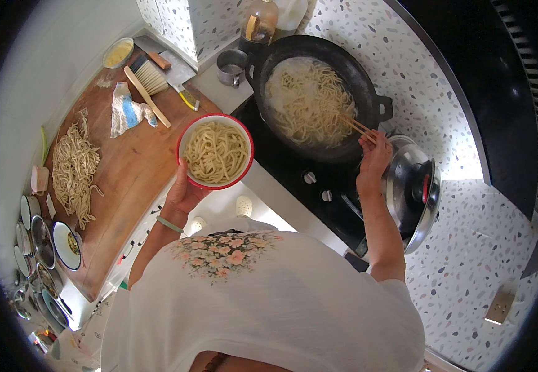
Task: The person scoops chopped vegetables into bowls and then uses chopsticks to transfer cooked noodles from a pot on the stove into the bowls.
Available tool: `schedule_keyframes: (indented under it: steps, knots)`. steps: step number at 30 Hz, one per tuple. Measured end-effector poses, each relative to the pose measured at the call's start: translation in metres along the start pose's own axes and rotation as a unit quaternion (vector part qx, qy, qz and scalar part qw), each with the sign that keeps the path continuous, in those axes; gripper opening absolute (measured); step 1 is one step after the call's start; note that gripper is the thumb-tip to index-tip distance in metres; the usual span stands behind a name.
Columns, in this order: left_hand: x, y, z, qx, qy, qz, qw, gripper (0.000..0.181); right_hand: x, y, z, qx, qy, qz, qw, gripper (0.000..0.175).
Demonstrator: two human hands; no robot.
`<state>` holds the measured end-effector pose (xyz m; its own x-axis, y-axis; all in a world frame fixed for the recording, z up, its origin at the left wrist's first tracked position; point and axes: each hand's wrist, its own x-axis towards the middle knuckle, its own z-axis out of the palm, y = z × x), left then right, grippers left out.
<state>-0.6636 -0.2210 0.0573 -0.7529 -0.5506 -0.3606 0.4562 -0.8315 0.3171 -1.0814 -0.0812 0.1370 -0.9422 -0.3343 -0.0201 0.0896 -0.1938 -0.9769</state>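
Note:
My left hand (183, 191) holds a white enamel bowl with a red rim (250, 160) by its lower left edge. Thick pale noodles (216, 152) fill the bowl. In my right hand (375, 153) is a pair of wooden chopsticks (358, 126), whose tips reach into noodles (313, 100) in cloudy, foamy liquid. These lie in a large black wok with two handles (364, 72) on the black stove. A heap of uncooked noodles (76, 169) rests on the wooden board (138, 169) at the left.
A steel pot with a glass lid (406, 186) stands right of the wok. A metal cup (231, 68) and a bottle (264, 21) are behind. The board bears a brush (147, 95), a cloth (128, 111) and a cleaver (171, 65). Several bowls crowd the left, including a white one (64, 242).

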Motion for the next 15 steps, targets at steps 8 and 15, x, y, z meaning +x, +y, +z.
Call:
schedule_keyframes:
  steps: [8,15]
  knots:
    - [0.017,-0.015,0.021,0.016,-0.035,-0.006,0.999,0.082,0.001,0.011,0.004,0.074,-0.101,0.122,0.985,0.032]
    - [0.028,-0.02,0.032,0.036,-0.062,-0.009,0.997,0.079,-0.02,0.013,0.025,0.095,-0.084,0.206,0.97,0.031]
